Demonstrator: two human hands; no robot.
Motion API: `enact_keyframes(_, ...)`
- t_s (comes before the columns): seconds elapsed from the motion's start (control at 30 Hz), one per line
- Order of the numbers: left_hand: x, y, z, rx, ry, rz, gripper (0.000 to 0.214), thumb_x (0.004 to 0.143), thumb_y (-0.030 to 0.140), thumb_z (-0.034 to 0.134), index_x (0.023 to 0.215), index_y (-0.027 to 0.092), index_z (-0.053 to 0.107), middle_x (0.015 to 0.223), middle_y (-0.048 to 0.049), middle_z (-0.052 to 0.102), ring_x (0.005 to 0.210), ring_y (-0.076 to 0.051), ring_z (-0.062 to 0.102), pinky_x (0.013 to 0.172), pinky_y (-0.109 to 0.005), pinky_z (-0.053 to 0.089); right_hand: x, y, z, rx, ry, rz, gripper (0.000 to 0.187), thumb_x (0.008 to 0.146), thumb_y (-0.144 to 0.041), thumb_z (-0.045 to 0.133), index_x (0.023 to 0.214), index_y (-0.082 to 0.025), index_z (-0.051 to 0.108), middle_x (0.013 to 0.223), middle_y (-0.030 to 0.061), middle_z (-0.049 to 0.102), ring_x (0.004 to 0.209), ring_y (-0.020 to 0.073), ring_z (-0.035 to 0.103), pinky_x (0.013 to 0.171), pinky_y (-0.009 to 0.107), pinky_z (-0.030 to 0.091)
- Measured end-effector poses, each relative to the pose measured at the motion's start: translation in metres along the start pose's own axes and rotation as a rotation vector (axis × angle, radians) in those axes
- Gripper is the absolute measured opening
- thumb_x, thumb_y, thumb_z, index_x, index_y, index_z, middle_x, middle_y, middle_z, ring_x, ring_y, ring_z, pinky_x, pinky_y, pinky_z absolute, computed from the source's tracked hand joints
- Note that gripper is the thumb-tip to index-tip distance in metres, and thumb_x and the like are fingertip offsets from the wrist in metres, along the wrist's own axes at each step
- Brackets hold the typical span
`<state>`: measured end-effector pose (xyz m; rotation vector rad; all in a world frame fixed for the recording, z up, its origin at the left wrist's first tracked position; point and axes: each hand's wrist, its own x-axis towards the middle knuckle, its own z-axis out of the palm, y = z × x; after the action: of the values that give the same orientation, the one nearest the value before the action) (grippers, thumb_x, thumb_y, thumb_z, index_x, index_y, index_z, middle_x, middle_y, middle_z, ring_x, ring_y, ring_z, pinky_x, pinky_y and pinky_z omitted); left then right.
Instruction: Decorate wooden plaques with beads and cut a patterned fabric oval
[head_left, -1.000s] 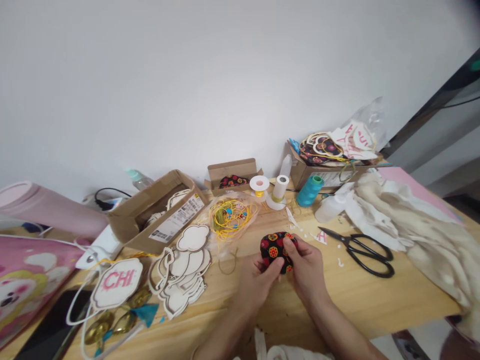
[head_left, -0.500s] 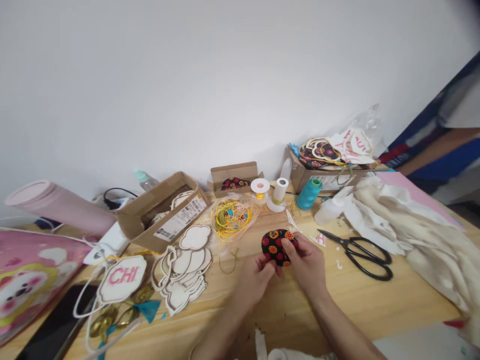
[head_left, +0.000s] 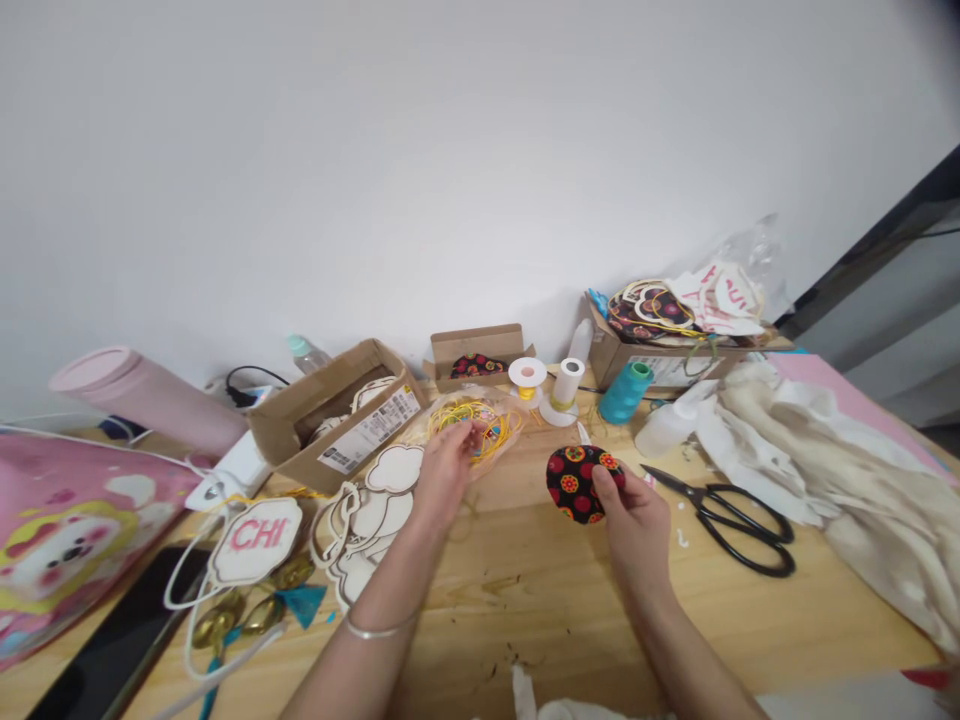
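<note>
My right hand pinches an oval black fabric piece with red and yellow flower motifs, thumb on its front face. My left hand is at the bundle of yellow cords, which lies on a clear plastic bag. Its fingertips are blurred and partly hidden among the cords, so their grip cannot be made out. Beside my left forearm lie several white cloud-shaped pieces with dark outlines. Black-handled scissors rest to the right of my right hand.
Behind the cords stand an open cardboard box, a smaller box, spools of yellow thread, a teal thread cone and a white bottle. Crumpled cream cloth covers the right side. A phone lies left.
My left hand has let go of the fabric piece and moved forward and left to the yellow cords. The right hand still holds the piece. A person at the far right is out of view.
</note>
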<state>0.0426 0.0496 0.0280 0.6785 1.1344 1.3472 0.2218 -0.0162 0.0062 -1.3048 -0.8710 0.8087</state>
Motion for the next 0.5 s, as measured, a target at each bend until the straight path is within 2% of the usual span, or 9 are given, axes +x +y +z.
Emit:
enact_keyframes(0.07, 0.013, 0.003, -0.002, 0.079, -0.01, 0.057, 0.01, 0.074, 0.022, 0.067, 0.069, 0.013, 0.069, 0.09, -0.0072, 0.072, 0.094, -0.02, 0.062, 0.09, -0.031, 0.042, -0.001, 0.0, 0.0, 0.035, -0.003, 0.016, 0.027, 0.074, -0.044, 0.067, 0.068, -0.017, 0.072, 0.07, 0.0032, 0.067, 0.068, 0.0173, 0.06, 0.061, 0.028, 0.053)
enact_keyframes(0.17, 0.022, 0.002, -0.006, 0.148, -0.021, 0.1, 0.009, 0.068, 0.018, 0.073, 0.076, 0.014, 0.071, 0.095, -0.0082, 0.073, 0.101, -0.024, 0.062, 0.096, -0.034, 0.04, -0.001, -0.002, -0.001, 0.057, 0.002, 0.034, 0.026, 0.074, -0.043, 0.068, 0.07, -0.018, 0.073, 0.073, 0.0039, 0.067, 0.07, 0.018, 0.061, 0.063, 0.029, 0.054)
enact_keyframes(0.27, 0.023, -0.001, -0.009, 0.146, -0.032, 0.154, 0.03, 0.074, 0.022, 0.07, 0.103, 0.018, 0.067, 0.108, -0.0079, 0.071, 0.113, -0.023, 0.059, 0.103, -0.035, 0.035, -0.002, -0.005, 0.0, 0.058, 0.003, 0.037, 0.029, 0.073, -0.046, 0.068, 0.068, -0.018, 0.073, 0.072, 0.0045, 0.067, 0.07, 0.0189, 0.061, 0.063, 0.03, 0.054)
enact_keyframes(0.37, 0.025, 0.0, -0.011, 0.095, -0.094, 0.184, 0.047, 0.083, 0.025, 0.06, 0.129, 0.021, 0.051, 0.124, -0.0102, 0.064, 0.119, -0.023, 0.056, 0.108, -0.037, 0.03, -0.003, -0.007, 0.001, 0.065, -0.009, 0.032, 0.029, 0.072, -0.046, 0.069, 0.068, -0.018, 0.073, 0.074, 0.005, 0.068, 0.072, 0.0197, 0.062, 0.065, 0.031, 0.055)
enact_keyframes(0.43, 0.027, 0.005, -0.012, 0.079, -0.13, 0.195, 0.054, 0.083, 0.017, 0.06, 0.134, 0.023, 0.044, 0.13, -0.0102, 0.059, 0.121, -0.022, 0.054, 0.109, -0.037, 0.028, -0.003, -0.007, 0.0, 0.069, -0.016, 0.035, 0.028, 0.073, -0.046, 0.068, 0.069, -0.018, 0.074, 0.075, 0.0051, 0.069, 0.073, 0.0199, 0.063, 0.067, 0.032, 0.055)
enact_keyframes(0.5, 0.027, 0.01, -0.012, 0.082, -0.138, 0.206, 0.06, 0.076, 0.006, 0.063, 0.131, 0.025, 0.047, 0.134, -0.0078, 0.056, 0.126, -0.02, 0.05, 0.11, -0.033, 0.027, -0.002, -0.007, 0.0, 0.081, -0.015, 0.036, 0.028, 0.072, -0.046, 0.069, 0.069, -0.019, 0.074, 0.075, 0.0046, 0.07, 0.073, 0.0197, 0.063, 0.067, 0.032, 0.055)
